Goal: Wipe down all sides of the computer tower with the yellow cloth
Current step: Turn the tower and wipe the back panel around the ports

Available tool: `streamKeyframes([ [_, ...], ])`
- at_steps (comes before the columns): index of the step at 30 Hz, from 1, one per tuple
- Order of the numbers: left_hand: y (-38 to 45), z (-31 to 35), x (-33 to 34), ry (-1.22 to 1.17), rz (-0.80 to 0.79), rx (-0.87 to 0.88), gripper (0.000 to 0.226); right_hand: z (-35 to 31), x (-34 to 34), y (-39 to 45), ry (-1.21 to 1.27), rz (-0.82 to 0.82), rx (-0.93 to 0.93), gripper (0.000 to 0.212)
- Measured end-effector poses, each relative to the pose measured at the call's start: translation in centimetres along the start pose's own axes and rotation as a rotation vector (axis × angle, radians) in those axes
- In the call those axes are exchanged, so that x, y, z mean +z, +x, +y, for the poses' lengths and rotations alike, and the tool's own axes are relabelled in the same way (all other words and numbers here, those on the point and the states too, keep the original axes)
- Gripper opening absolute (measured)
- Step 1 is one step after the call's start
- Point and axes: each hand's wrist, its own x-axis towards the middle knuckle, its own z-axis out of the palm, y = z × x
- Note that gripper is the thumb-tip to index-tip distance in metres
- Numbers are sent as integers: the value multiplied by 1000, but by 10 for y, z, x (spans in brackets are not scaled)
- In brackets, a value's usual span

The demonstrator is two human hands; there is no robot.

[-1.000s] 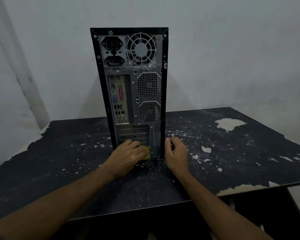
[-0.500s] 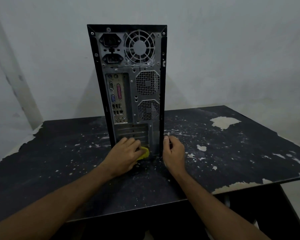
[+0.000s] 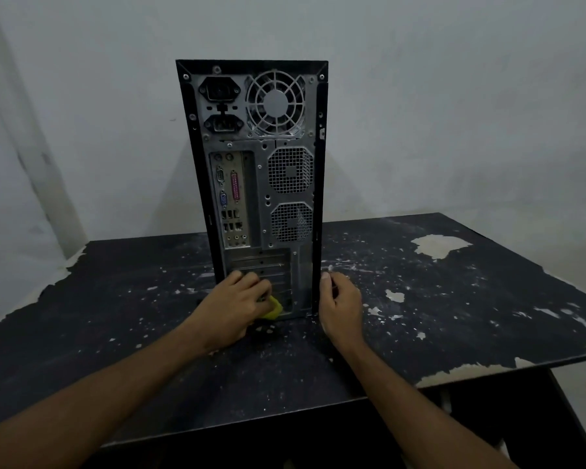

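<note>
Left wall [image 3: 24, 164]: pale, with a faint lighter band running down it at a slant.

Left hand [image 3: 232, 308]: low against the rear panel of the computer tower [image 3: 254, 184], at the expansion-slot area near the base. Fingers [image 3: 251, 282] curled round the yellow cloth [image 3: 273, 308]; only a small wad of cloth shows, sticking out at the right of the hand and touching the bottom of the rear panel just above the counter [image 3: 115, 333]. Knuckles face the camera; forearm reaches in from the lower left.

Tower: stands upright on the counter, rear panel facing the camera. Black frame round grey metal. Top left, two power sockets one above the other; top right, a round fan grille [image 3: 275, 102]. Below, a strip of ports on the left, including one pink and one blue connector; two square mesh vents stacked on the right. No brand, label or writing can be read on the panel; a small pale tag on the right edge is too small to make out.

Right hand [image 3: 340, 304]: just beside the tower's lower right edge. Thumb up along that black edge, touching it; fingers loosely curled, holding nothing.

Counter: black surface, badly chipped, pale patches and flecks across it, largest patch [image 3: 438, 245] far right. Back wall [image 3: 454, 113] plain and pale.
</note>
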Motion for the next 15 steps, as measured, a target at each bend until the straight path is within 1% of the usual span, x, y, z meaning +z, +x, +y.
streamKeyframes([
  [6, 6, -4, -3, 67, -43, 65, 41, 1, 1, -1, 10, -5, -16, 41],
  [9, 19, 7, -1, 73, -9, 68, 37, -2, -3, -1, 31, -19, -55, 42],
  [12, 23, 18, 6, 37, 49, 22, 33, -3, -5, -1, 46, -21, -81, 43],
  [15, 19, 17, 7, 32, 60, 22, 36, -3, -5, -1, 24, -30, -83, 41],
])
